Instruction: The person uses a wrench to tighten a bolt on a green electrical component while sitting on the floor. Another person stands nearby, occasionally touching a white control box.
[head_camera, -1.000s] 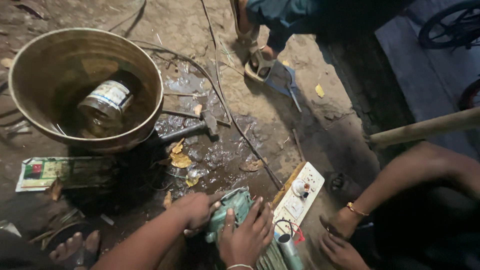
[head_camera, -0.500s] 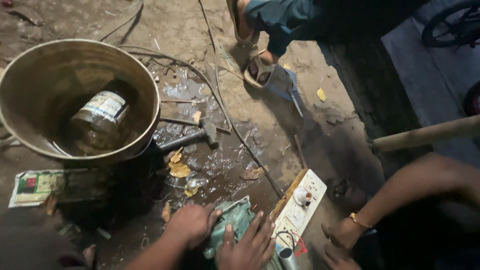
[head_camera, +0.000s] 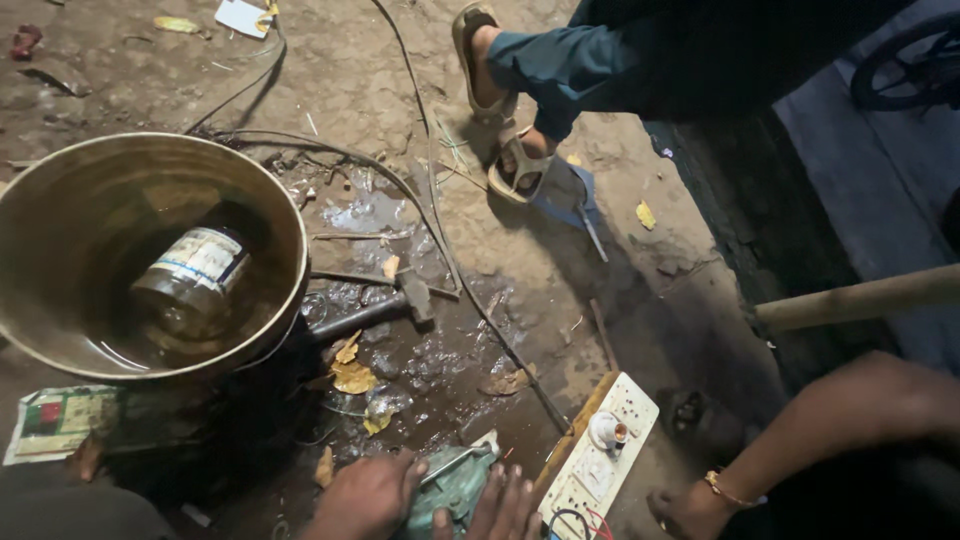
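Note:
At the bottom edge of the head view, my left hand (head_camera: 365, 497) grips the left side of a teal-green metal device (head_camera: 455, 485) that rests on the wet dirt floor. My right hand (head_camera: 503, 507) presses on the device's right side, fingers spread over it. Both hands are cut off by the frame edge. A white electrical switchboard (head_camera: 600, 462) on a wooden base lies just right of my right hand, with red and dark wires at its near end.
A large metal bowl (head_camera: 285, 215) holding a jar (head_camera: 190, 275) on its side sits at left, and a hammer (head_camera: 385, 308) lies beside it. Cables (head_camera: 430, 215) cross the ground. Another person's sandalled feet (head_camera: 510, 170) are at top; another person's braceleted hand (head_camera: 700, 505) is at bottom right.
The view has tilted upward, so my hands and the green device now sit lower in the frame. Both hands remain on the device. The bowl and hammer have not moved.

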